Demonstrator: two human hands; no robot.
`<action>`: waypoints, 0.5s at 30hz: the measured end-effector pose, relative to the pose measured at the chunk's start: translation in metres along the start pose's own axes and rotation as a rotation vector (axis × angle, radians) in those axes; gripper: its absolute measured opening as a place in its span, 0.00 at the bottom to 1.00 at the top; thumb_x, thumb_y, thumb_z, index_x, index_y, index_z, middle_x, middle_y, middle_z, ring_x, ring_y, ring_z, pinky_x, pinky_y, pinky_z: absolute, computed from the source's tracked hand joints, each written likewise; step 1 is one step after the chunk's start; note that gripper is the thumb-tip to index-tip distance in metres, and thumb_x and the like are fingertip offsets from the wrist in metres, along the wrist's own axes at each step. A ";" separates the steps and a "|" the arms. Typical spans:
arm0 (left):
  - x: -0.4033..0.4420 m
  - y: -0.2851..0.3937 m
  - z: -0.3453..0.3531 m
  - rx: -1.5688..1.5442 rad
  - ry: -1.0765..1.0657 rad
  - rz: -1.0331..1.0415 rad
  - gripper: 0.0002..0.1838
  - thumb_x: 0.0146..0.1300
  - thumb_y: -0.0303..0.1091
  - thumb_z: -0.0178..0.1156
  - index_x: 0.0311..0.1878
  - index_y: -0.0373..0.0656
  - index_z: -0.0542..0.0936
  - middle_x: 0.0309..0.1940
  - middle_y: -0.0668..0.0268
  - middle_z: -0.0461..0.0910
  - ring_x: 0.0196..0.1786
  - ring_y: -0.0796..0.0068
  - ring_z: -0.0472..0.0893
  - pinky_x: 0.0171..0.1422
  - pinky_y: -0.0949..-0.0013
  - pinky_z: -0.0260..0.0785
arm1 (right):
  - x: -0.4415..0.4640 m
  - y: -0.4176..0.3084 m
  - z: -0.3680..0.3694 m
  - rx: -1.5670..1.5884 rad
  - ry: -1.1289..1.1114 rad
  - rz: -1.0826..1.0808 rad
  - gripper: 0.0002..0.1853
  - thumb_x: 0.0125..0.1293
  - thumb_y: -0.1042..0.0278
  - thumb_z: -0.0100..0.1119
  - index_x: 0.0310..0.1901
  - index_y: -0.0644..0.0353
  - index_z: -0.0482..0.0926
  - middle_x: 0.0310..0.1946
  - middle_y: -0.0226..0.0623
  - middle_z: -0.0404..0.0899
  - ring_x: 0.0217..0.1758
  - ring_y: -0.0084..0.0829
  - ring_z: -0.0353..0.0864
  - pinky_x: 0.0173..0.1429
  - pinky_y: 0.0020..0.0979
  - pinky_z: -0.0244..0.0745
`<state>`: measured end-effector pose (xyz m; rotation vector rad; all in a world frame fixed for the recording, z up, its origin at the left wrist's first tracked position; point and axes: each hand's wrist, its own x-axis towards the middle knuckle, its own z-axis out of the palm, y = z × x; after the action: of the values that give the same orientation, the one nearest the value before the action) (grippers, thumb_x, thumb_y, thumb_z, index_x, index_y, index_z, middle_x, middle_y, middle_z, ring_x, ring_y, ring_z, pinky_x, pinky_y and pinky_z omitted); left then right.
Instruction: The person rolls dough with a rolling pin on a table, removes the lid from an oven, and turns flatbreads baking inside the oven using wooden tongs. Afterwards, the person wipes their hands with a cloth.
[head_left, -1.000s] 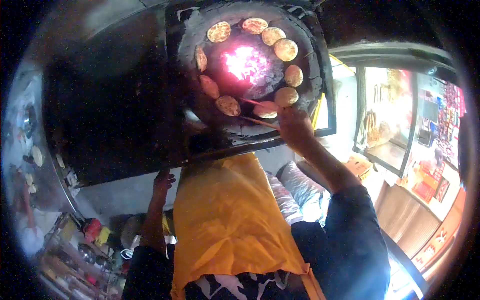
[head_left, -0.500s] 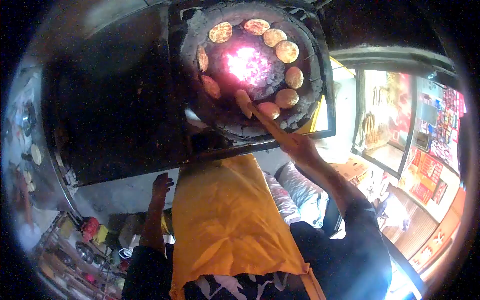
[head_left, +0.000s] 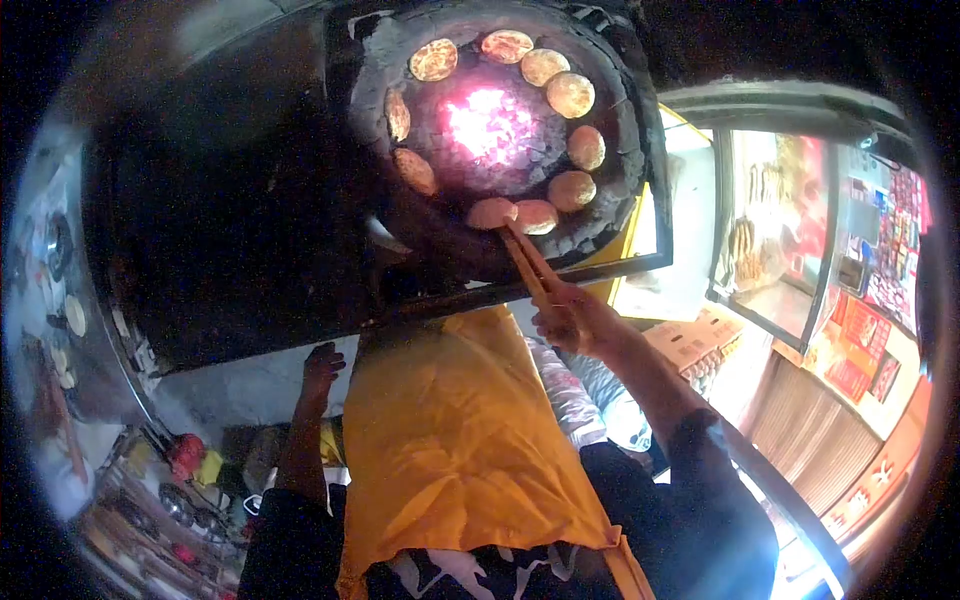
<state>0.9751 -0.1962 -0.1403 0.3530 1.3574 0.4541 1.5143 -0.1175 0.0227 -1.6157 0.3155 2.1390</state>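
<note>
My right hand [head_left: 580,322] is closed round wooden tongs [head_left: 527,264] that reach over the near edge of a round clay oven [head_left: 615,105]. The tips touch the right side of a flatbread [head_left: 490,213] at the near part of the ring; whether they still pinch it I cannot tell. A neighbouring flatbread [head_left: 537,217] sits just right of it. Several more browned flatbreads [head_left: 571,96] circle the glowing coals [head_left: 490,125]. My left hand [head_left: 322,368] holds nothing, its fingers loosely apart beside the dark counter's front edge.
A dark flat counter [head_left: 230,230] extends left of the oven. An orange apron [head_left: 450,420] covers my front. Wrapped sacks [head_left: 610,400] and a cardboard box [head_left: 690,340] are at the right, below a lit glass case [head_left: 775,230]. Utensils and a red item [head_left: 187,453] lie at lower left.
The tongs have drawn back towards me. The flatbread that was tilted near the coals now lies flatter at the oven's near side. My left hand has hardly moved.
</note>
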 end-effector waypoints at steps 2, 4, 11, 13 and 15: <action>-0.001 0.004 0.002 0.005 -0.022 -0.014 0.29 0.66 0.51 0.58 0.65 0.45 0.70 0.53 0.60 0.80 0.50 0.67 0.81 0.47 0.68 0.71 | 0.002 0.001 0.007 -0.039 0.040 -0.008 0.21 0.67 0.48 0.56 0.47 0.60 0.73 0.32 0.44 0.80 0.27 0.38 0.81 0.24 0.34 0.75; 0.002 0.002 0.000 0.008 -0.040 -0.029 0.28 0.66 0.50 0.58 0.65 0.47 0.71 0.54 0.61 0.79 0.54 0.66 0.79 0.56 0.61 0.68 | 0.005 -0.001 0.009 0.218 -0.313 0.120 0.22 0.67 0.49 0.55 0.49 0.62 0.73 0.34 0.47 0.81 0.33 0.41 0.83 0.32 0.37 0.80; -0.009 0.031 0.032 0.120 0.095 -0.109 0.26 0.67 0.47 0.57 0.65 0.46 0.71 0.53 0.61 0.80 0.52 0.66 0.80 0.56 0.60 0.68 | -0.045 0.001 0.015 0.140 -0.290 0.070 0.30 0.64 0.44 0.59 0.53 0.66 0.73 0.34 0.48 0.81 0.36 0.42 0.83 0.38 0.37 0.81; -0.009 0.031 0.036 0.143 0.107 -0.091 0.25 0.68 0.46 0.56 0.64 0.46 0.72 0.52 0.61 0.80 0.51 0.66 0.80 0.56 0.60 0.68 | -0.057 -0.007 0.012 -0.060 -0.270 -0.059 0.30 0.64 0.46 0.60 0.54 0.67 0.73 0.36 0.47 0.81 0.38 0.41 0.83 0.41 0.38 0.81; -0.006 0.032 0.034 0.153 0.132 -0.157 0.25 0.68 0.46 0.56 0.64 0.46 0.72 0.52 0.61 0.80 0.51 0.66 0.81 0.55 0.60 0.68 | -0.039 -0.002 -0.001 -0.510 -0.084 -0.359 0.29 0.63 0.51 0.63 0.56 0.67 0.71 0.42 0.43 0.81 0.42 0.40 0.82 0.44 0.40 0.80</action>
<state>1.0042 -0.1708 -0.1133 0.3429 1.5402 0.2467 1.5244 -0.1243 0.0603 -1.6706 -0.5520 2.0903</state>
